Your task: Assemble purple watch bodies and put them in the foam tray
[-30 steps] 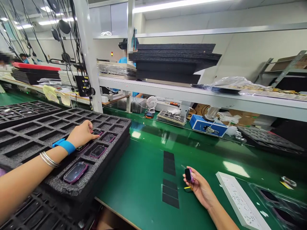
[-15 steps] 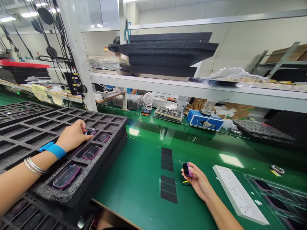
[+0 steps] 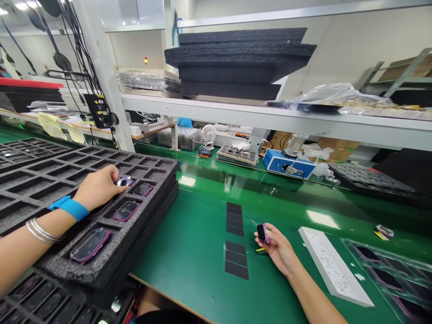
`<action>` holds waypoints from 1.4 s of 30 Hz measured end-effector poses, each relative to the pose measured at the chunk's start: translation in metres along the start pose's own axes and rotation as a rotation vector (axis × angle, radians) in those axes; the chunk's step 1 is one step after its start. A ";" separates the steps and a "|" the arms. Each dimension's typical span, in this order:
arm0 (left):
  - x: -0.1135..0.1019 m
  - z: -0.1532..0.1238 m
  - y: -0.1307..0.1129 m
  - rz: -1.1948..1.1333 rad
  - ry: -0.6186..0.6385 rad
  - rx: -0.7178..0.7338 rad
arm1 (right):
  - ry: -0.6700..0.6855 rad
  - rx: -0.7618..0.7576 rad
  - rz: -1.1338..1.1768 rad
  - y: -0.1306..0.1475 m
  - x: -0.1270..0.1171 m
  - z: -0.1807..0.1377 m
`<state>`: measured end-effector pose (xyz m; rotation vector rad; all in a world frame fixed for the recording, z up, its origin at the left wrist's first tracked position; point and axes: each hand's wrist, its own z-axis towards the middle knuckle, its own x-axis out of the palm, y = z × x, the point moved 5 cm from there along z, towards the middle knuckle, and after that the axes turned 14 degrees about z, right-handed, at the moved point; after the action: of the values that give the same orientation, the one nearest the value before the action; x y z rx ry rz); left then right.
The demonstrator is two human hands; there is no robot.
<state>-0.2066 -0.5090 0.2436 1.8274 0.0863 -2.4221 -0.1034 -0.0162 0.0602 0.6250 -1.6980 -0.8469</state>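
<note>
My left hand (image 3: 99,185) rests on the black foam tray (image 3: 67,180) at the left, fingers closed on a purple-rimmed watch body (image 3: 125,182) that sits partly lifted out of its pocket. Other purple watch bodies (image 3: 126,210) lie in nearby pockets of the tray. A blue wristband and thin bangles circle that wrist. My right hand (image 3: 277,249) lies palm-up on the green mat, pinching another small purple watch body (image 3: 262,232), with a yellow-tipped tool (image 3: 259,249) under the fingers.
A white perforated block (image 3: 332,265) lies right of my right hand, beside a clear plastic tray (image 3: 388,279). Black rectangular pads (image 3: 236,243) mark the green mat. A blue device (image 3: 286,163) and small fan (image 3: 207,135) stand under the shelf stacked with black foam sheets (image 3: 241,60).
My left hand's fingers have raised the watch body slightly from its pocket. The right hand has stayed put with its watch body. The camera tilted a little upward.
</note>
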 end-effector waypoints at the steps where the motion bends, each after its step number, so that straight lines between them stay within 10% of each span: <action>1: 0.000 0.000 0.000 0.003 0.002 -0.003 | 0.000 -0.001 0.001 0.000 0.000 0.000; 42: -0.009 -0.010 -0.017 0.217 -0.223 0.193 | -0.006 0.003 0.001 0.001 0.003 -0.001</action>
<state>-0.1968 -0.4908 0.2489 1.5249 -0.3556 -2.5287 -0.1036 -0.0182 0.0628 0.6240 -1.7046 -0.8465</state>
